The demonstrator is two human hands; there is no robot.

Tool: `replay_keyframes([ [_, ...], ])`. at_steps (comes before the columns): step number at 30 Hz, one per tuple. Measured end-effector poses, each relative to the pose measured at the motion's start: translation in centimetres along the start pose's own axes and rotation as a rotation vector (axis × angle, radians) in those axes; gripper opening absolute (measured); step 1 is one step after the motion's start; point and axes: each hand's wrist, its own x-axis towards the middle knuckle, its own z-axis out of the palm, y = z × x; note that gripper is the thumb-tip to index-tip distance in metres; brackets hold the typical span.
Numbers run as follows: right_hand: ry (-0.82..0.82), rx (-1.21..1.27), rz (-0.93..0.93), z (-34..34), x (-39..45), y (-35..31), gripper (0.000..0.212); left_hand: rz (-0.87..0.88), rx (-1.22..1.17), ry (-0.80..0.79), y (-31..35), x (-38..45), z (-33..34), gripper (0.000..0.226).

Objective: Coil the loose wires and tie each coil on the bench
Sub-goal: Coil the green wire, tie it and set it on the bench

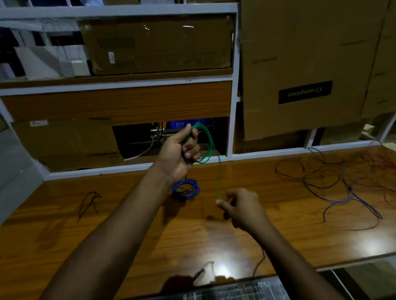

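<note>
The left hand (181, 149) is raised above the desk (143, 227) with its fingers curled round one side of a green wire (207, 145), so its grip is clenched on the gathered strands. The loops of that wire stand out to the right of the fist, rising above the knuckles and curving down past the fingertips. From the bottom of the loops a single green strand drops almost straight down to the right hand (240, 208), which is lower and nearer the person, just above the desk. There the thumb and fingers pinch the wire's lower end; the remaining fingers are curled in. Between and a little behind the two hands, a blue coil (186, 188) lies flat on the wood, partly hidden by the left wrist. A thin dark wire (259, 261) runs from under the right wrist toward the near edge of the desk. To the far left of the desk lies a small bunch of dark ties (89, 201), well apart from both hands. On the right side a tangle of loose wires (340, 185), purple and dark with some red at the far edge, sprawls uncoiled over the surface. Behind the desk stands a white-framed shelf (118, 83) filled with cardboard boxes (309, 64).
</note>
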Motion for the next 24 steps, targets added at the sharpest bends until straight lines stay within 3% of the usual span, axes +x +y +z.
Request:
replay_keyframes([
  [3,-0.122,-0.327,-0.294,-2.1,-1.0,-3.8,0.014,0.006,0.045,0.036,-0.1,0.2,0.2,0.035],
  [6,-0.245,-0.385,-0.535,-4.8,-1.2,-6.7,0.023,-0.004,0.083,0.043,-0.5,0.2,0.3,0.037],
  [8,-0.178,-0.336,-0.622,-6.3,-0.7,-8.1,0.024,-0.036,0.096,0.042,-0.7,0.0,0.3,0.037],
  [10,-0.005,-0.228,-0.661,-7.3,0.2,-8.9,0.02,-0.101,0.071,0.011,-0.9,-0.3,0.3,0.035],
  [14,0.378,-0.128,-0.611,-8.0,3.1,-9.0,0.01,-0.122,0.132,-0.048,-0.9,-1.1,0.5,0.038],
  [18,0.574,-0.237,-0.443,-8.1,5.5,-8.0,0.031,-0.163,0.074,-0.12,-0.2,-1.6,1.0,0.044],
  [21,0.522,-0.257,-0.334,-7.9,5.9,-7.2,0.042,-0.187,0.047,-0.148,0.5,-1.7,0.9,0.048],
  [24,0.213,0.145,-0.293,-7.6,6.1,-5.6,0.048,-0.192,0.013,-0.145,0.8,-1.6,0.5,0.044],
])
